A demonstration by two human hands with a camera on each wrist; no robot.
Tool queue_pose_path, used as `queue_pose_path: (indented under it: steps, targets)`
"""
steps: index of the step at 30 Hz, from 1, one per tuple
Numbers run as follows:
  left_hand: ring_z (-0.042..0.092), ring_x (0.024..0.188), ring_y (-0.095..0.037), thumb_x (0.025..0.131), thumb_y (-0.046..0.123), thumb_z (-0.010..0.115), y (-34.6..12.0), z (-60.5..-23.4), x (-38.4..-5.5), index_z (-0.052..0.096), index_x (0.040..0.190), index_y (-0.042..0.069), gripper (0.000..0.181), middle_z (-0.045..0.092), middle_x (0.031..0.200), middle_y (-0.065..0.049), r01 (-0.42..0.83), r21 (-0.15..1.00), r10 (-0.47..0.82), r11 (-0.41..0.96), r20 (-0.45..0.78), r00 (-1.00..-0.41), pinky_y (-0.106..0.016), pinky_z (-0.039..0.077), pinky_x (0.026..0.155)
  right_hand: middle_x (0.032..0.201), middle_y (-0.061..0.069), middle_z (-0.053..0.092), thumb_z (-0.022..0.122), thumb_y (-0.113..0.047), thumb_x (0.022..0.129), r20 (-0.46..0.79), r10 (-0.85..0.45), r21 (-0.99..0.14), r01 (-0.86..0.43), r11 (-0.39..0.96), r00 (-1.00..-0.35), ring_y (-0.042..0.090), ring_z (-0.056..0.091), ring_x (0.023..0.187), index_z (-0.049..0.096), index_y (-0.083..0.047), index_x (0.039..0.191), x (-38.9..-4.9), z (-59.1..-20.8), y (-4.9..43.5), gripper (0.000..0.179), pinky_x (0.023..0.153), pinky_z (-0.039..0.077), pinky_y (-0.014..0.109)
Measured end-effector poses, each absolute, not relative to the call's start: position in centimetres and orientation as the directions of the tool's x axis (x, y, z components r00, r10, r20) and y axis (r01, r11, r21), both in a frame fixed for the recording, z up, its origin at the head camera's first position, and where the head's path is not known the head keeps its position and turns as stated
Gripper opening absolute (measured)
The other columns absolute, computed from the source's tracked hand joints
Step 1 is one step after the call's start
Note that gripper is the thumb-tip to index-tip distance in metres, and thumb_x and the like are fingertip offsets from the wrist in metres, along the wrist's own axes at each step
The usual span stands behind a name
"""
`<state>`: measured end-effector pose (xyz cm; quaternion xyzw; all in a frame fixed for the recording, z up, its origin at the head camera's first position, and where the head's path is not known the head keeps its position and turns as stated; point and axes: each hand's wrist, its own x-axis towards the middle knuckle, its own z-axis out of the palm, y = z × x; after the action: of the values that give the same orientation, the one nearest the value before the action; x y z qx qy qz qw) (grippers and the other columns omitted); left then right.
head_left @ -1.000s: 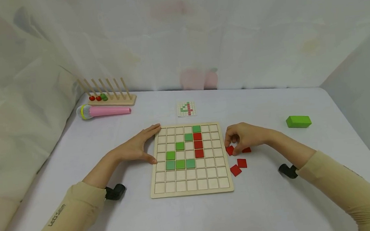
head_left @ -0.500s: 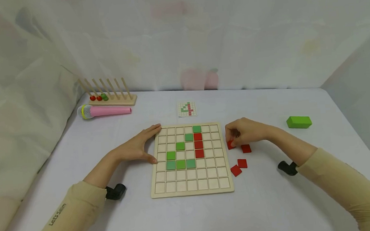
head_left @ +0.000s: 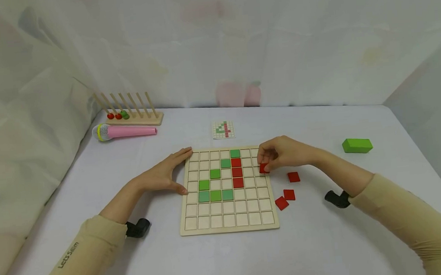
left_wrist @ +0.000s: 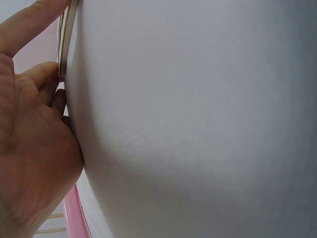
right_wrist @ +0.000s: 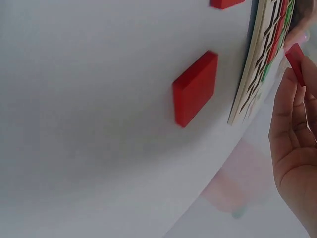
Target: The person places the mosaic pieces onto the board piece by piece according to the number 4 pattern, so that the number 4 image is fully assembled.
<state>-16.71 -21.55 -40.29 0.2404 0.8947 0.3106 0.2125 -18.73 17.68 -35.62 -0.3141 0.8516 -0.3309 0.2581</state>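
A wooden grid board [head_left: 229, 229] lies mid-table, with several green tiles [head_left: 215, 195] in a diagonal and a row, and a column of three red tiles [head_left: 237, 172]. Over the board's right edge my right hand [head_left: 285, 152] pinches a red square tile [head_left: 264, 168] between thumb and fingers; the right wrist view shows this held tile [right_wrist: 296, 64] tilted and raised above the table. My left hand [head_left: 161, 173] rests at the board's left edge, thumb and fingers spread along it. In the left wrist view the fingers touch the board's rim [left_wrist: 68, 42].
Three loose red tiles, one of them the upper tile [head_left: 293, 177], lie right of the board. Behind it is a small pattern card [head_left: 223, 129]. A pink toy microphone [head_left: 126, 131] and a peg rack [head_left: 135, 119] stand back left, a green block [head_left: 357, 145] at right.
My right hand has picked up a red tile from beside the board and carried it up and left over the board's right edge. The left hand stays put.
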Motion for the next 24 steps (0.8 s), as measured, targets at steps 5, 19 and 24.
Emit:
queue_pose_path:
  steps: [5, 19, 24]
  targets:
    - [0.005, 0.156, -0.038, 0.066, 0.038, 0.09, -21.6, -40.3, -16.7, 0.019, 0.159, 0.011, 0.12, 0.01, 0.169, -0.008, 0.299, 0.657, 0.562, 0.692, -0.231, -0.794, -0.066, 0.011, 0.121, 0.083, 0.001, 0.066, 0.075, -0.009, 0.085, -0.225, -0.703, -0.748, -0.343, 0.568, -0.675, 0.015, 0.062, 0.08, 0.068, -0.014, 0.095, -18.1, -35.4, 16.6, 0.013, 0.074, 0.054, 0.023]
    - [0.006, 0.156, -0.036, 0.065, 0.036, 0.09, -21.5, -40.4, -16.7, 0.018, 0.159, 0.013, 0.121, 0.01, 0.169, -0.005, 0.292, 0.661, 0.559, 0.691, -0.232, -0.796, -0.064, 0.013, 0.122, 0.09, -0.001, 0.071, 0.074, -0.009, 0.087, -0.203, -0.728, -0.779, -0.342, 0.525, -0.654, 0.013, 0.065, 0.084, 0.071, -0.016, 0.096, -17.3, -35.9, 14.0, 0.012, 0.078, 0.056, 0.025]
    - [0.006, 0.156, -0.037, 0.065, 0.036, 0.09, -21.5, -40.4, -16.7, 0.018, 0.159, 0.013, 0.121, 0.01, 0.169, -0.006, 0.293, 0.659, 0.558, 0.692, -0.232, -0.797, -0.064, 0.013, 0.122, 0.096, 0.0, 0.072, 0.073, -0.008, 0.087, -0.218, -0.739, -0.786, -0.334, 0.521, -0.638, 0.011, 0.065, 0.085, 0.072, -0.015, 0.098, -16.9, -36.1, 13.0, 0.013, 0.079, 0.056, 0.025]
